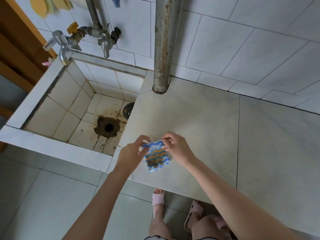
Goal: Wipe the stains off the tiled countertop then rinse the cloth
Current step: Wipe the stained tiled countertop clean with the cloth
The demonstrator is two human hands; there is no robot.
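Right of the sink (52, 104), left hand (132, 151) and right hand (174, 146) pinch the cloth (155, 156) corners; spread it flat on the countertop (207, 127), then press.

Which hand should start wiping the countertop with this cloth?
Probably the right hand: it pinches the blue, orange and white knitted cloth over the pale tiled countertop; the left hand, also pinching it, sits nearer the tiled sink.

We are looking at a rusty vertical pipe (161, 49) running down the white wall tiles (242, 40). Blurred round yellow sponges (39, 6) are hanging at the top left, above a brown wooden door (15, 40). Pink slippers (158, 198) are standing on grey floor tiles (43, 196).
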